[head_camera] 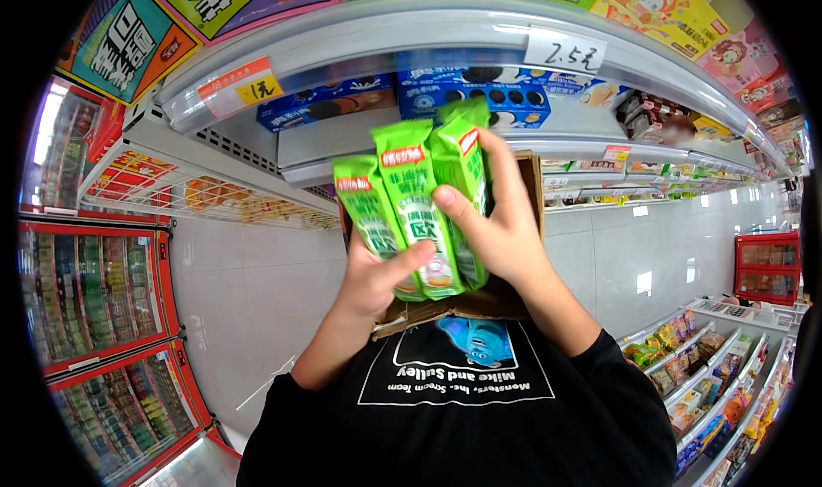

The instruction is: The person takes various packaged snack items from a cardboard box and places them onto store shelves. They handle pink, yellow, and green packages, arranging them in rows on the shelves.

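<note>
Several green snack packets point(417, 211) stand side by side between my two hands, in front of my chest. My left hand point(372, 281) grips them low on the left, its thumb lying across the middle packet. On the right, my right hand point(507, 224) is closed around the packet on that side point(465, 185), thumb in front and fingers near its top edge. Under the packets a brown cardboard box point(488, 307) rests against my shirt. Its inside is mostly hidden by the packets and my hands.
Ahead is a store shelf with blue cookie boxes point(472, 92) under a clear-fronted shelf edge point(411, 31) bearing price tags. A wire rack point(218, 195) juts out at left. Red-framed drink coolers point(103, 294) stand left; another snack shelf point(713, 371) stands behind right. Grey tiles point(257, 281) cover the floor.
</note>
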The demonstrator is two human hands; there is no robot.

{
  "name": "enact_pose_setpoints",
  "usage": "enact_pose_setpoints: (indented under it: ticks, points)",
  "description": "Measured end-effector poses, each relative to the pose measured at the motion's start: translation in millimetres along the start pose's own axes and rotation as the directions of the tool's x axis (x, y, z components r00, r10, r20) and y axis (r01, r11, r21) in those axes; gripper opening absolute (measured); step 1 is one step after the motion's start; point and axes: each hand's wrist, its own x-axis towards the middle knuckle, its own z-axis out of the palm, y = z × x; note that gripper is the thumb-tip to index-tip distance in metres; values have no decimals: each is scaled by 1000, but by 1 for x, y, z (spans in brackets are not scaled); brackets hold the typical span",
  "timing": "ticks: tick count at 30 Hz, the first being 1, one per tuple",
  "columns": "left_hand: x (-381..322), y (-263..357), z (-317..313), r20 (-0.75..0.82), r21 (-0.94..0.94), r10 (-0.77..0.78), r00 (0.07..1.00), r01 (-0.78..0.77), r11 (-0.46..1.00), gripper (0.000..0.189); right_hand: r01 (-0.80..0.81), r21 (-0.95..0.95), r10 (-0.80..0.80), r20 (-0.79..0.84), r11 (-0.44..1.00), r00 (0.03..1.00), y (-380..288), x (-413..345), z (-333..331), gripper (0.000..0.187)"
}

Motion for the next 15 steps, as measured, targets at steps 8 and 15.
enact_pose_setpoints:
  ticks: [8,15]
  points:
    - [6,-4,-8,-80,-3,24,997,-24,1000,56,-377,424,214,383,823,899,-9,-3,-19,59]
    - [2,-1,-15,-122,44,56,991,-51,998,55,-234,412,121,283,881,952,6,-3,-15,43]
